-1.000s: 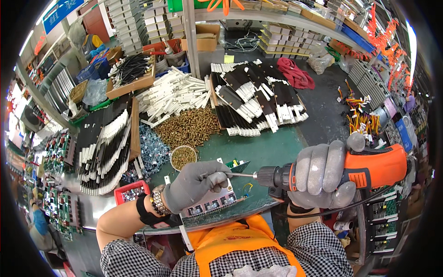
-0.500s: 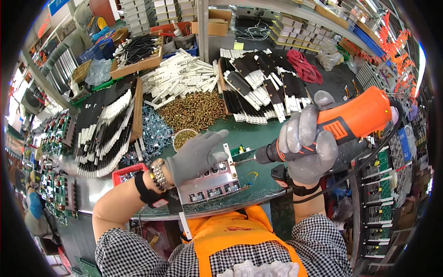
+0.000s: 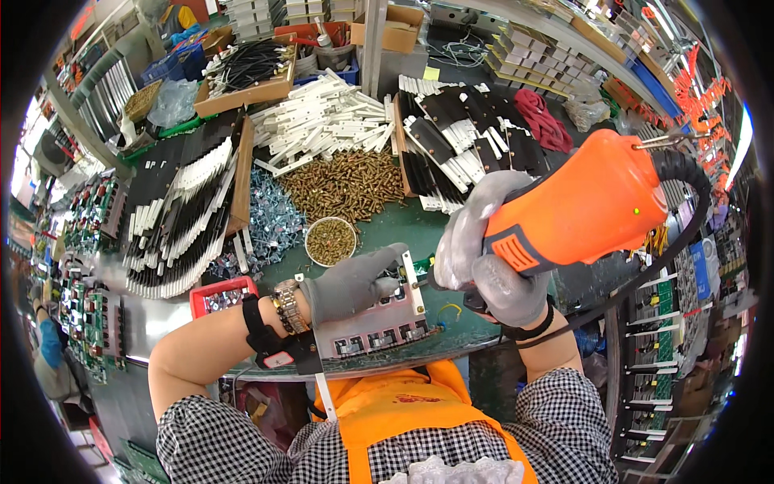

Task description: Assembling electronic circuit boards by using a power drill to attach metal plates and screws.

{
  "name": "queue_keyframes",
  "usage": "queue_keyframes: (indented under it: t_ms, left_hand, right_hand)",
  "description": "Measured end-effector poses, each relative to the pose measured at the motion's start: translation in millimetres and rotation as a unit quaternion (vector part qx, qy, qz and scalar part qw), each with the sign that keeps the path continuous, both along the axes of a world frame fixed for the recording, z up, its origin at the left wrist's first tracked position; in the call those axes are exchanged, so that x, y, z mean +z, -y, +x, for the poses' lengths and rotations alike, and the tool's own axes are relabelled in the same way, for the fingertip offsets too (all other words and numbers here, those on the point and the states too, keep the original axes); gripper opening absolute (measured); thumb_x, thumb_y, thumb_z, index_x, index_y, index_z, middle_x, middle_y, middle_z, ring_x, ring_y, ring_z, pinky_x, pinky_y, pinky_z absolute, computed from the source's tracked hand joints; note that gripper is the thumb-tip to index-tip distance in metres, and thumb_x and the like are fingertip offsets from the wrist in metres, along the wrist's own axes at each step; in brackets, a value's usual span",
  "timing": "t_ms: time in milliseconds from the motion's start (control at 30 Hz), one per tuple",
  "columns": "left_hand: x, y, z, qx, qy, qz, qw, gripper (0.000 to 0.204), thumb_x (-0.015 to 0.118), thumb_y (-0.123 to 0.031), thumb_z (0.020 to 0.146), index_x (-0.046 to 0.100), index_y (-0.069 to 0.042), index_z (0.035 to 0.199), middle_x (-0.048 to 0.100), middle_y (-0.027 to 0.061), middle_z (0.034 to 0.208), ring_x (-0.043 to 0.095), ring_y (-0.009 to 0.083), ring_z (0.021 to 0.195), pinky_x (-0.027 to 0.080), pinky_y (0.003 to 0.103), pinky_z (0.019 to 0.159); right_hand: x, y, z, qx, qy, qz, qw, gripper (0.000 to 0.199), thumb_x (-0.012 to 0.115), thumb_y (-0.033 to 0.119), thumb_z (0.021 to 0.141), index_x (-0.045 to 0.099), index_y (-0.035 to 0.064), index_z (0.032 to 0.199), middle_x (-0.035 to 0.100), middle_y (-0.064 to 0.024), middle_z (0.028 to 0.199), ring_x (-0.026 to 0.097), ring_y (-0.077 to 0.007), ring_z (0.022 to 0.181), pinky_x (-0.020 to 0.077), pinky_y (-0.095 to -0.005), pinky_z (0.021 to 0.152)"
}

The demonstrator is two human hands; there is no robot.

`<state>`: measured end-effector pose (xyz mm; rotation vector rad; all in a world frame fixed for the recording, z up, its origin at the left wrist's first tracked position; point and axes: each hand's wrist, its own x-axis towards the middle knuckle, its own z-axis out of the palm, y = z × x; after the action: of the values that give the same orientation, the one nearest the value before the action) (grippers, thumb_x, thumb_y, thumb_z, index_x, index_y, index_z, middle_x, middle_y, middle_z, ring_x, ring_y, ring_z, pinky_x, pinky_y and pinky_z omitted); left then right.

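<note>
Right hand [image 3: 496, 266] wraps the orange electric screwdriver [image 3: 576, 206], bit aimed down-left at the grey finned heatsink assy [image 3: 375, 319] at near bench edge. Left hand [image 3: 351, 282] pins it flat, fingers closed on top. Best: keep driver square to screw, steady press, fingers clear of bit.

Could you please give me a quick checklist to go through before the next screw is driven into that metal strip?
1. Right hand has a full grip on the orange electric screwdriver: ok.
2. Left hand steadies the metal strip with components on the green mat: ok.
3. Driver bit seated on a screw: cannot tell, the tip is hidden behind the hands.
4. Left fingers away from the bit: cannot tell, they lie very close to it.
5. Screws within reach: ok, the round bowl of screws sits just beyond the left hand.
6. Black power cord free of the work: ok, it loops off to the right.
</note>
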<state>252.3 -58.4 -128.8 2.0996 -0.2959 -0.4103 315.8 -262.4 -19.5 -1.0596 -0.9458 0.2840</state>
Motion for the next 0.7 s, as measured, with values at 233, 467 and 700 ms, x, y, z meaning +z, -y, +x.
queue_keyframes:
  t_ms: [233,467,700]
  left_hand:
    - [-42.2,-0.6,3.4,0.001,0.001,-0.164,0.986,0.052,0.058,-0.015,0.092,0.036,-0.011,0.139,0.059,0.0210,0.118,0.060,0.0363,0.104,0.050,0.040,0.086]
    - [-26.5,4.3,3.5,0.013,0.080,-0.075,0.994,0.055,0.057,-0.010,0.091,0.035,-0.013,0.142,0.059,0.0197,0.106,0.061,0.0368,0.090,0.050,0.041,0.080]
    - [-38.9,2.1,2.0,-0.009,0.104,-0.104,0.989,0.057,0.056,-0.009,0.091,0.035,-0.014,0.143,0.059,0.0209,0.103,0.062,0.0356,0.086,0.051,0.042,0.074]
  right_hand:
    - [-5.2,-13.8,-2.3,-0.048,-0.064,-0.060,0.995,0.034,0.063,-0.004,0.075,0.050,-0.0016,0.105,0.051,-0.0080,0.109,0.052,-0.0098,0.090,0.0443,-0.0200,0.075]
    - [-5.5,-19.6,2.7,0.005,-0.026,-0.019,0.999,0.050,0.058,-0.015,0.072,0.045,-0.0028,0.118,0.052,-0.0071,0.111,0.055,-0.0074,0.087,0.0455,-0.0187,0.069]
    - [-5.4,-18.7,7.8,0.076,-0.127,0.006,0.989,0.057,0.069,0.017,0.083,0.043,-0.0033,0.129,0.061,-0.0093,0.089,0.062,-0.0153,0.074,0.0516,-0.0253,0.067]
